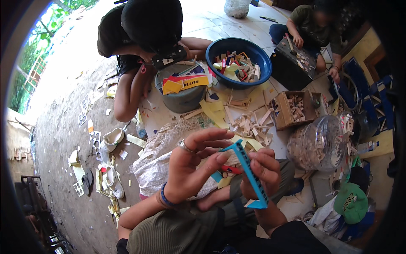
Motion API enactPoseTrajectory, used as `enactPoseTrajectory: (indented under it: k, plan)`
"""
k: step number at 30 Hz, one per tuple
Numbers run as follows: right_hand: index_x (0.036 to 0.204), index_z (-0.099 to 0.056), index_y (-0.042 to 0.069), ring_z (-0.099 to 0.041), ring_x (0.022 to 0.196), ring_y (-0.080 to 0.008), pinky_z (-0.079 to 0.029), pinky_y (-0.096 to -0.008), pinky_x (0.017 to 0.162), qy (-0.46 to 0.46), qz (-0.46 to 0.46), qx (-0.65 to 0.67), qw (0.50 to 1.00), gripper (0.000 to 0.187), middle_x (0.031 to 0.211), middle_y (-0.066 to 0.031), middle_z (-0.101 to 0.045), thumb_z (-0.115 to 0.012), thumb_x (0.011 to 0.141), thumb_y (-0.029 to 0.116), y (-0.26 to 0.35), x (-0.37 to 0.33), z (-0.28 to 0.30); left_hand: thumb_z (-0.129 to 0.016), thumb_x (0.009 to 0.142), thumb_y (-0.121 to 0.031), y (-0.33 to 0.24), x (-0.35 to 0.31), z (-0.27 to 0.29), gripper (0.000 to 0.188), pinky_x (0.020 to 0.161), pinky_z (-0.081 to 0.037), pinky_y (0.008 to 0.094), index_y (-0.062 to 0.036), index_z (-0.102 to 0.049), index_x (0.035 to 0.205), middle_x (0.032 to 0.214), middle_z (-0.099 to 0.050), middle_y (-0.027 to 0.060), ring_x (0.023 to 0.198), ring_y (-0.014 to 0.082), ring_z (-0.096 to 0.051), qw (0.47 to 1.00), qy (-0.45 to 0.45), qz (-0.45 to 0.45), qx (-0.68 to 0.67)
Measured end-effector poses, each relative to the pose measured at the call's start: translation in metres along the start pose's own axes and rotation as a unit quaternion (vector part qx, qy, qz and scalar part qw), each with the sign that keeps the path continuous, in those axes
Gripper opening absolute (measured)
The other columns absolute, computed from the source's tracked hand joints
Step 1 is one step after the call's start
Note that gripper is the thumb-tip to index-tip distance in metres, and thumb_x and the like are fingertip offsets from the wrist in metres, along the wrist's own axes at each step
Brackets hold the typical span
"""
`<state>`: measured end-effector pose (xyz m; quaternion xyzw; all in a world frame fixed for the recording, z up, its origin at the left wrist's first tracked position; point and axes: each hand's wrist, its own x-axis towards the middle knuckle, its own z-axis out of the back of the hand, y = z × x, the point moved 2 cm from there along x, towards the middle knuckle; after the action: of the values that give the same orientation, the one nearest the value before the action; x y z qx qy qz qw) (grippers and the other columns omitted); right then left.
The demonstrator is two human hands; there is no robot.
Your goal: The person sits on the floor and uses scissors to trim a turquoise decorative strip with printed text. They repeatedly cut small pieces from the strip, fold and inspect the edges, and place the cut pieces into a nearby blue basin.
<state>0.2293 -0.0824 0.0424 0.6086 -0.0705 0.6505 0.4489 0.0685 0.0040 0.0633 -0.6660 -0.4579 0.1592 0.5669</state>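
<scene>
In front of me is a turquoise U-shaped piece [251, 177], a long strip with a dark repeating pattern and short turned ends. My right hand [267, 169] grips its long side between thumb and fingers, and the strip stands tilted. At its upper end is my left hand [186, 163], with a ring and a blue wristband, its thumb and curved fingers around the short turned end. Between my hands shows a red object [231, 169], partly hidden; I cannot tell whether a hand touches it. Below lies a pale woven sack [156, 169] across my legs.
A person [150, 25] sits opposite beside a grey tub [182, 99] topped with coloured sheets. A blue basin [210, 63] holds scraps. Wood pieces [253, 127], a cardboard box [285, 116] and a clear plastic container [313, 144] stand right. Another person [325, 29] works at a black box [292, 63].
</scene>
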Motion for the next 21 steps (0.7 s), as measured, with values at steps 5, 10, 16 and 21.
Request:
enactPoseTrajectory:
  k: [5, 10, 16, 21]
  plan:
    - [0.116, -0.063, 0.010, -0.064, 0.089, -0.0249, -0.052, -0.0392, 0.073, 0.048, 0.033, 0.008, 0.998, 0.027, 0.114, -0.0133, -0.067, -0.075, 0.093, 0.007, 0.006, 0.001, 0.005, -0.070, 0.100, -0.015, -0.001, -0.002, 0.009, 0.030, 0.103, -0.055, 0.0433, 0.0027, -0.063, 0.123, 0.123, -0.067, 0.0186, 0.118, 0.0285, -0.067, 0.997, 0.016, 0.072, -0.027]
    - [0.109, -0.073, 0.015, -0.070, 0.088, -0.0132, -0.053, -0.0297, 0.071, 0.021, 0.066, -0.007, 0.998, 0.037, 0.116, -0.0007, -0.073, -0.087, 0.081, 0.035, 0.006, 0.001, 0.002, -0.072, 0.099, -0.014, 0.007, -0.002, 0.014, 0.023, 0.101, -0.056, 0.0454, 0.0001, -0.065, 0.114, 0.120, -0.065, 0.0179, 0.115, 0.0297, -0.068, 0.994, 0.031, 0.070, -0.075]
    - [0.111, -0.073, 0.019, -0.069, 0.096, -0.0080, -0.053, -0.0296, 0.073, 0.062, 0.064, -0.001, 0.996, 0.038, 0.117, 0.0040, -0.073, -0.087, 0.081, 0.037, 0.009, -0.001, 0.006, -0.076, 0.094, -0.014, 0.016, -0.004, 0.018, 0.024, 0.102, -0.058, 0.0474, -0.0024, -0.065, 0.112, 0.125, -0.062, 0.0198, 0.116, 0.0319, -0.067, 0.982, 0.047, 0.084, -0.162]
    - [0.115, -0.071, 0.022, -0.068, 0.103, -0.0068, -0.054, -0.0299, 0.075, 0.061, 0.079, -0.011, 0.995, 0.039, 0.119, 0.0073, -0.071, -0.088, 0.082, 0.035, 0.009, -0.003, 0.008, -0.081, 0.089, -0.009, 0.014, -0.009, 0.017, 0.032, 0.098, -0.058, 0.0455, -0.0023, -0.065, 0.116, 0.123, -0.064, 0.0234, 0.114, 0.0317, -0.068, 0.974, 0.067, 0.110, -0.186]
